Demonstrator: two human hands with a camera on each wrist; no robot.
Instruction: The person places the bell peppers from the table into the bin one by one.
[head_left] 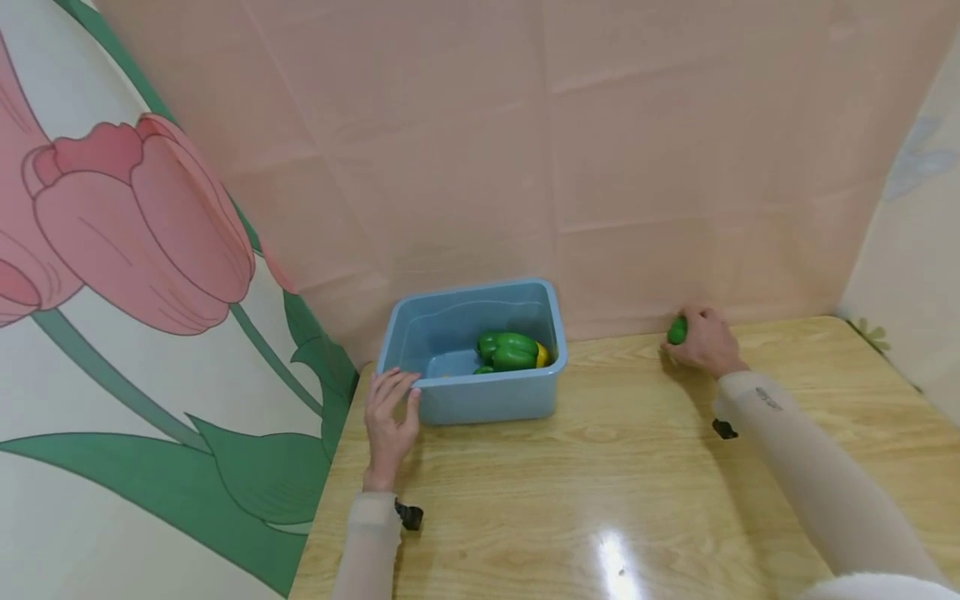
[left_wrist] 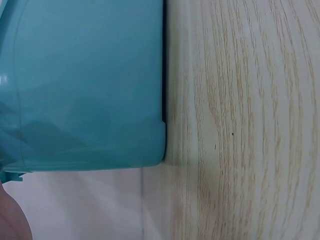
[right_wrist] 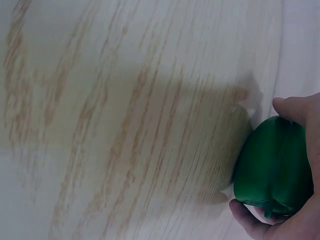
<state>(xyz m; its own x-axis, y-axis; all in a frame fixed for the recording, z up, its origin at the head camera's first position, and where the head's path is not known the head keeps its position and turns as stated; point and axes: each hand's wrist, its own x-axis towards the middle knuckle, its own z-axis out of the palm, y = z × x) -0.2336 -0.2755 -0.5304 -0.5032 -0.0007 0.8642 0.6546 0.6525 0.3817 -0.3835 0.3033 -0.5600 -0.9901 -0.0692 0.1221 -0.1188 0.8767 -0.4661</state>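
My left hand (head_left: 390,417) holds the front left corner of a blue plastic basin (head_left: 487,402), its fingers over the rim and the thumb by the front wall. In the left wrist view the basin's wall (left_wrist: 90,90) fills the upper left, with a bit of skin at the lower left edge. Over at the table's back right, my right hand (head_left: 705,340) grips a green bell pepper (right_wrist: 272,165), fingers and thumb around its sides. Another green bell pepper (head_left: 513,352) lies inside the basin, beside a yellow item (head_left: 542,356) that it partly covers.
The wooden table (head_left: 525,500) meets a pink cloth backdrop (head_left: 480,167) along its far edge, right behind the basin and the right hand. A tulip-painted wall (head_left: 150,375) borders the left side. At the right stands a pale wall (head_left: 915,275).
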